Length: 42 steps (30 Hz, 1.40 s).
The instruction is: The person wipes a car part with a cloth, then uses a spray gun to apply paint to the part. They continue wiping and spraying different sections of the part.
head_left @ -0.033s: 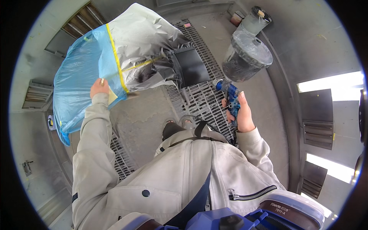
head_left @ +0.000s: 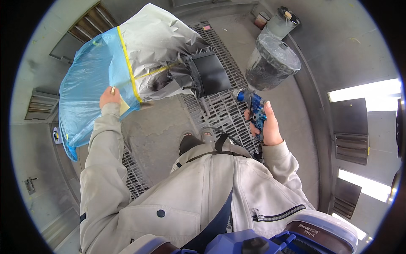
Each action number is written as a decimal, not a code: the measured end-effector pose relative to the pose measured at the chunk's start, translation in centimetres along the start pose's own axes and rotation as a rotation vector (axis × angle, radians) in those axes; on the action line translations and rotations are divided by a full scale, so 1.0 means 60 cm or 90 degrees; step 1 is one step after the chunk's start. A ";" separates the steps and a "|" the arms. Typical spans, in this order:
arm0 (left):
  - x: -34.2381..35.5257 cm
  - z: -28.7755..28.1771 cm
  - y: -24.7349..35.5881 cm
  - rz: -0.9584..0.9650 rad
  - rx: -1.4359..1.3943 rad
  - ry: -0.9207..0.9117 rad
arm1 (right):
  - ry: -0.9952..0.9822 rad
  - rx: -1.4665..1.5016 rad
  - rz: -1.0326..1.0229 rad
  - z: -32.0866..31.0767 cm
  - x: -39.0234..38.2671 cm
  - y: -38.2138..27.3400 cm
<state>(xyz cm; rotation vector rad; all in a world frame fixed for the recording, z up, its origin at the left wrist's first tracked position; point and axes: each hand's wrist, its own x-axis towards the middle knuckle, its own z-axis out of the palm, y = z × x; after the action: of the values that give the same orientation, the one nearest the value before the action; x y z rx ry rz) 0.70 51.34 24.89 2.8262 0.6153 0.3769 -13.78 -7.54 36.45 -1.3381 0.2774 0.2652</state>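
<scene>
My right hand is wrapped round a blue, paint-stained spray gun, its round front end turned up and to the left. My left hand is closed on a pale yellow cloth or sheet; a corner hangs below the fingers and a small pale bit shows at their top. Just beyond that hand is blue plastic film, joined by yellow tape to silvery masking sheet over a large object. At the covering's right end a dark, smooth panel is exposed, apart from the spray gun.
A grey, dust-coated bin stands far right, with another container behind it. Metal floor grating runs beneath the panel toward my feet. A dark hose curves near my waist. Vented walls and bright light panels surround me.
My right hand and the spray gun have shifted very slightly. My left hand and the covered object look unmoved.
</scene>
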 end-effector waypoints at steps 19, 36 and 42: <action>0.002 0.001 -0.002 0.016 -0.021 -0.001 | -0.025 0.010 0.003 0.012 -0.009 0.002; -0.003 0.002 -0.007 0.044 -0.040 0.028 | 0.055 0.116 -0.046 0.034 -0.040 0.031; -0.007 0.009 -0.014 0.057 -0.099 0.035 | 0.105 0.123 -0.045 0.048 -0.076 0.051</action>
<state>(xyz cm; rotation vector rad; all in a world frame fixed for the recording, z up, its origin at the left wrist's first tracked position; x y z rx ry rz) 0.17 51.82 24.05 2.7074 0.4506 0.4977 -18.96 -4.23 35.85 -1.1778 0.3833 0.0663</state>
